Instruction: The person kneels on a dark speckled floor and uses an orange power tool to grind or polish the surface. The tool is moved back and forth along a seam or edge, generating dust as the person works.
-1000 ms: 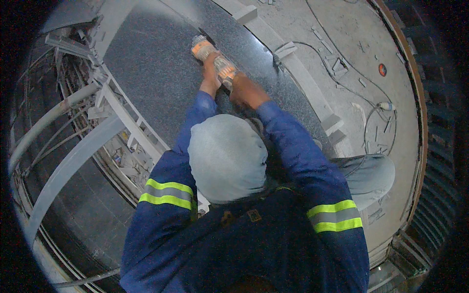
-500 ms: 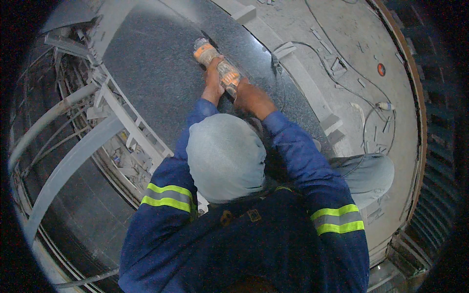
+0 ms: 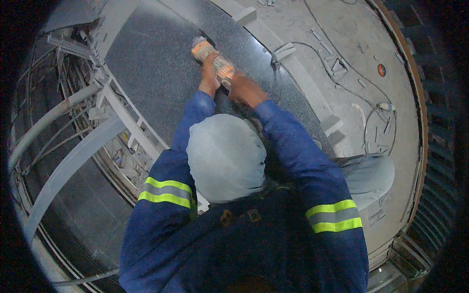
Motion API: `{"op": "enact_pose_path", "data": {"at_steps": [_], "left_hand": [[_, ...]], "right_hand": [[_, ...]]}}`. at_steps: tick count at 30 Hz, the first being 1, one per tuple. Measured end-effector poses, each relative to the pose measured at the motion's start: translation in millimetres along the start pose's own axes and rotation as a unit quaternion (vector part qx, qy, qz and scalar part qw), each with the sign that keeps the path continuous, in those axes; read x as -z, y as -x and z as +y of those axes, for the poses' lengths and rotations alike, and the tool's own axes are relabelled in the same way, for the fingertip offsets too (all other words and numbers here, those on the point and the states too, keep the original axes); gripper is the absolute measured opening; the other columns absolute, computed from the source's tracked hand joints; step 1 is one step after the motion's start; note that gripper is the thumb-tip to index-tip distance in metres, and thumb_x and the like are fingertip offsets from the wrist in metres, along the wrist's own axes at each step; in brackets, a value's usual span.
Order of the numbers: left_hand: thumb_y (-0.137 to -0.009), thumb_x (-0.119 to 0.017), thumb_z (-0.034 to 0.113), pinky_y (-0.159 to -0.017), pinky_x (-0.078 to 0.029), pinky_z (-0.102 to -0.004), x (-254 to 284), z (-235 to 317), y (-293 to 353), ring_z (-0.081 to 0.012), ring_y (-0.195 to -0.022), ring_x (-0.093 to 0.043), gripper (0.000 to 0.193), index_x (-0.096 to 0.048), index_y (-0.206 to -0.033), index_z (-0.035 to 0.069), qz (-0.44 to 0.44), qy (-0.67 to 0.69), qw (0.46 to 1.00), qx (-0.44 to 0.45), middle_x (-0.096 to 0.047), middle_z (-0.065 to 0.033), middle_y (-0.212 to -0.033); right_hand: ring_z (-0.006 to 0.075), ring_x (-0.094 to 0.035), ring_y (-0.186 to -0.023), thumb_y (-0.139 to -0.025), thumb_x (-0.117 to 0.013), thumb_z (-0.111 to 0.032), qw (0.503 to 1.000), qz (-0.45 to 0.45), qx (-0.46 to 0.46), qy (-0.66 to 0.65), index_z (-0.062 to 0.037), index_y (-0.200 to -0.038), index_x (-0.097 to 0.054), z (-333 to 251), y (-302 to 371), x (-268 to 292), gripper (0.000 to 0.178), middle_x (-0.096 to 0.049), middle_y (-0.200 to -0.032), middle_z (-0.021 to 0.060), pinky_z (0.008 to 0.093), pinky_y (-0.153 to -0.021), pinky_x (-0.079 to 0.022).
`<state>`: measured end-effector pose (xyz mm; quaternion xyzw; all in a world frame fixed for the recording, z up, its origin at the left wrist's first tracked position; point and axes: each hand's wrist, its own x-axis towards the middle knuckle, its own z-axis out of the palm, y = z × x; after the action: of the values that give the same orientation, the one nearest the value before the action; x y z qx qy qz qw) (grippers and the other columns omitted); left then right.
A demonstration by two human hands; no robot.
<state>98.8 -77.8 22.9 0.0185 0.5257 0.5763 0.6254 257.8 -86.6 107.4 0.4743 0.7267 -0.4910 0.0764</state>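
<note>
Both hands hold a dusty orange and grey angle grinder (image 3: 214,59) over a dark speckled stone slab (image 3: 156,68). My left hand (image 3: 209,77) wraps round its body near the front. Around the rear end closes my right hand (image 3: 245,90), whose fingers are partly hidden. The disc lies mostly out of sight beside the grinder's head, where a dark line shows on the slab. Pale dust (image 3: 168,12) streams away from there toward the top of the view.
A pale stone strip (image 3: 298,73) with blocks runs along the slab's right side. Beyond it, a cable (image 3: 334,53), offcuts and an orange disc (image 3: 381,70) lie on the dusty floor. A metal frame (image 3: 127,110) and curved pipes (image 3: 68,161) stand left. My bent knee (image 3: 227,158) is below the hands.
The grinder and both my hands have shifted slightly left and toward the top of the view. My grip on it looks the same, and dust still streams out.
</note>
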Motion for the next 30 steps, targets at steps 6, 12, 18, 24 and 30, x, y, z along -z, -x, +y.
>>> {"op": "enact_pose_path", "data": {"at_steps": [6,12,18,24,30], "left_hand": [[-0.079,-0.063,0.028,-0.068,-0.055,-0.0439,-9,-17,23,-0.0280,-0.074,-0.063,0.038,-0.052,-0.106,0.004,0.004,-0.001,1.000,0.010,-0.057,-0.0103,-0.084],[-0.080,-0.062,0.029,-0.069,-0.055,-0.0440,-1,-10,2,-0.0284,-0.075,-0.063,0.037,-0.051,-0.105,0.004,-0.007,-0.011,1.000,0.004,-0.057,-0.0107,-0.086],[-0.079,-0.062,0.029,-0.069,-0.055,-0.0444,4,0,-13,-0.0288,-0.076,-0.063,0.038,-0.051,-0.106,0.004,0.002,-0.012,1.000,-0.009,-0.057,-0.0112,-0.086],[-0.079,-0.062,0.028,-0.069,-0.055,-0.0448,-6,-17,15,-0.0285,-0.075,-0.063,0.039,-0.052,-0.107,0.003,0.001,0.009,1.000,-0.016,-0.057,-0.0107,-0.087],[-0.079,-0.062,0.029,-0.065,-0.055,-0.0413,-14,-20,31,-0.0262,-0.073,-0.063,0.033,-0.053,-0.100,0.005,0.025,0.000,1.000,0.000,-0.057,-0.0088,-0.083]], "right_hand": [[0.0426,-0.063,-0.095,-0.070,-0.071,-0.016,1.000,0.026,0.000,0.002,0.0086,-0.107,-0.047,14,33,-8,0.050,-0.064,-0.100,0.0291,0.0458,-0.080,-0.051],[0.0429,-0.063,-0.098,-0.071,-0.070,-0.016,0.999,0.034,-0.022,-0.027,0.0068,-0.111,-0.048,9,15,-9,0.051,-0.063,-0.102,0.0296,0.0460,-0.084,-0.050],[0.0416,-0.063,-0.098,-0.071,-0.072,-0.018,0.999,0.044,0.006,0.018,0.0062,-0.111,-0.049,4,-6,-9,0.052,-0.063,-0.104,0.0285,0.0461,-0.083,-0.052],[0.0412,-0.064,-0.095,-0.070,-0.072,-0.017,0.999,0.033,-0.017,0.023,0.0059,-0.113,-0.047,19,13,-16,0.055,-0.064,-0.099,0.0290,0.0464,-0.080,-0.052],[0.0427,-0.064,-0.091,-0.069,-0.071,-0.016,0.997,0.060,0.042,0.020,0.0071,-0.106,-0.050,22,33,-16,0.049,-0.064,-0.093,0.0287,0.0472,-0.078,-0.051]]}}
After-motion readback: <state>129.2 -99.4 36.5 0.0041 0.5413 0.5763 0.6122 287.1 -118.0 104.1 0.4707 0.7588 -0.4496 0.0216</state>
